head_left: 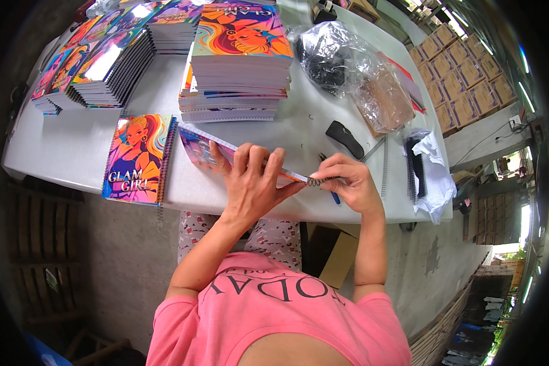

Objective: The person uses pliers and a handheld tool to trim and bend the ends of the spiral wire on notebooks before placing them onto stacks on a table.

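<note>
My left hand [252,183] grips a colourful notebook [202,149] held on edge above the front of the white table [73,143]. My right hand [346,183] pinches the end of a black spiral wire coil [316,181] at the notebook's binding edge, with blue-handled pliers [335,197] poking out below the fingers. A finished spiral notebook [137,158] with a cartoon cover lies flat to the left of my left hand.
Tall stacks of unbound notebooks [241,61] and fanned stacks [97,61] stand at the back. Clear plastic bags [354,67], a black tool [345,138], loose spirals [384,165] and a white bag [436,177] lie to the right. Cardboard boxes [463,79] lie beyond the table.
</note>
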`<state>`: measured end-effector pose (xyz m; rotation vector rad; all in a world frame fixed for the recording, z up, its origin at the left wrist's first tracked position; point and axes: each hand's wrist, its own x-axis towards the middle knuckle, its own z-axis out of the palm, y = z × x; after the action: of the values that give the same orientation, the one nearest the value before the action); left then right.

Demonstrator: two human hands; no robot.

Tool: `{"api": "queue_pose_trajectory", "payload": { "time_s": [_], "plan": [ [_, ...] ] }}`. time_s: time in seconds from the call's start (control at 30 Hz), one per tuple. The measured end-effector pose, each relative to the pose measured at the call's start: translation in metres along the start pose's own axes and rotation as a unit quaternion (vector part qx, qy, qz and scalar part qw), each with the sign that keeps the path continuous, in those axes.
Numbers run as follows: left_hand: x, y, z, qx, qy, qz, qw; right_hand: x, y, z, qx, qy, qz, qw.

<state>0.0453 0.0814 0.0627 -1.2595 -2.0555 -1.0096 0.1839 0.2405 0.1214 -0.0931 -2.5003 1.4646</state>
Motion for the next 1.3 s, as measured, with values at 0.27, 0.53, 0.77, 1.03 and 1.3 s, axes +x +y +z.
{"api": "queue_pose_trajectory", "payload": {
  "time_s": [0.27, 0.53, 0.77, 1.03, 1.3],
  "plan": [
    [0.009, -0.003, -0.017, 0.010, -0.019, -0.024, 0.999, 0.000, -0.038, 0.021, -0.032, 0.090, 0.136, 0.986],
    [0.006, -0.018, -0.017, 0.025, -0.018, -0.022, 0.999, 0.000, -0.009, 0.007, -0.030, 0.011, 0.100, 0.995],
    [0.008, -0.023, -0.023, -0.031, -0.020, 0.007, 0.999, -0.002, 0.110, -0.053, -0.504, 0.117, 0.200, 0.832],
    [0.008, -0.024, -0.026, -0.048, -0.033, -0.002, 0.998, 0.016, 0.040, -0.021, 0.255, 0.064, -0.143, 0.954],
    [0.014, -0.027, -0.024, -0.053, -0.034, 0.000, 0.998, 0.037, 0.038, 0.003, 0.238, -0.029, -0.147, 0.960]
  ]
}}
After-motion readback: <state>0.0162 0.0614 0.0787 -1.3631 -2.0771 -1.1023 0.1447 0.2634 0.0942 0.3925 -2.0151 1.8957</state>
